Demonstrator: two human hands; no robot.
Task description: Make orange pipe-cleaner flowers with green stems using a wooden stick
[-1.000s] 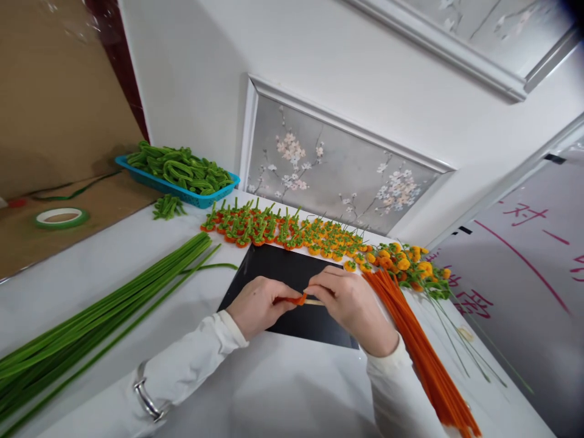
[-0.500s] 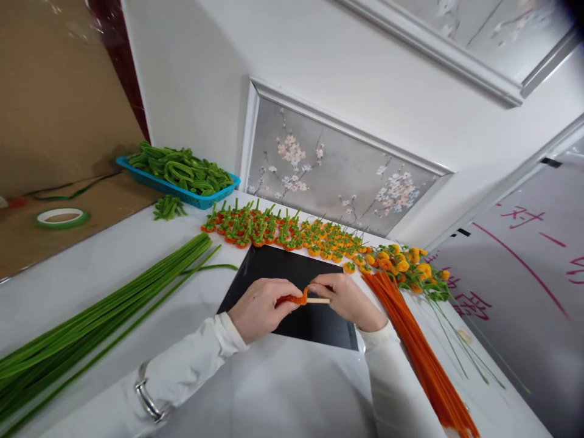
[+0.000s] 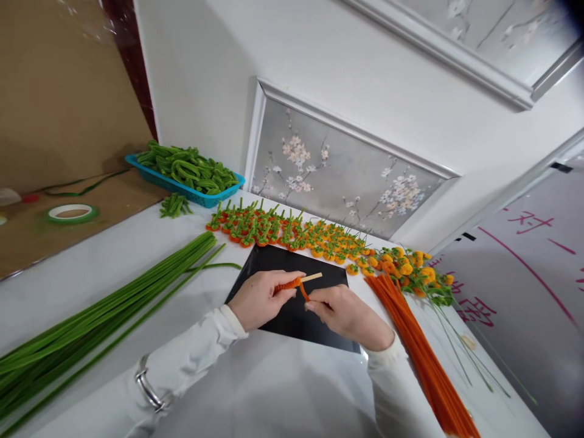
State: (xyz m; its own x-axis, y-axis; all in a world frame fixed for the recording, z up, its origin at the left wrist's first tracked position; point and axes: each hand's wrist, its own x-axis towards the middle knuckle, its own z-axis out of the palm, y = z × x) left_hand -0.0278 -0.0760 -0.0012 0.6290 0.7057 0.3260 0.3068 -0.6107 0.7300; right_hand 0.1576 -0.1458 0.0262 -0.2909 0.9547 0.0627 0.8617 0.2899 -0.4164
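My left hand [image 3: 261, 298] is closed around a thin pale wooden stick [image 3: 312, 277] with an orange pipe cleaner [image 3: 288, 285] coiled tightly along it. The stick's bare end points right and slightly up. Between its thumb and fingers, my right hand [image 3: 344, 311] pinches the loose tail of that pipe cleaner, which hangs down from the coil. Both hands are above a black mat [image 3: 292, 328] on the white table. To the right of my right hand lies a bundle of straight orange pipe cleaners [image 3: 422, 359].
Long green pipe cleaners [image 3: 137, 310] lie at left. A blue basket [image 3: 182, 191] holds bent green pieces, with short green pieces [image 3: 175, 205] beside it. Rows of small orange-red [image 3: 255, 228] and yellow pipe-cleaner pieces [image 3: 335, 240] line the back. Finished-looking yellow flowers [image 3: 413, 267] lie right. Green tape [image 3: 72, 213] rests on brown board.
My right hand has moved down from beside the stick, drawing the pipe cleaner's tail below it. The stick's bare end has tilted upward. The whole view has shifted slightly.
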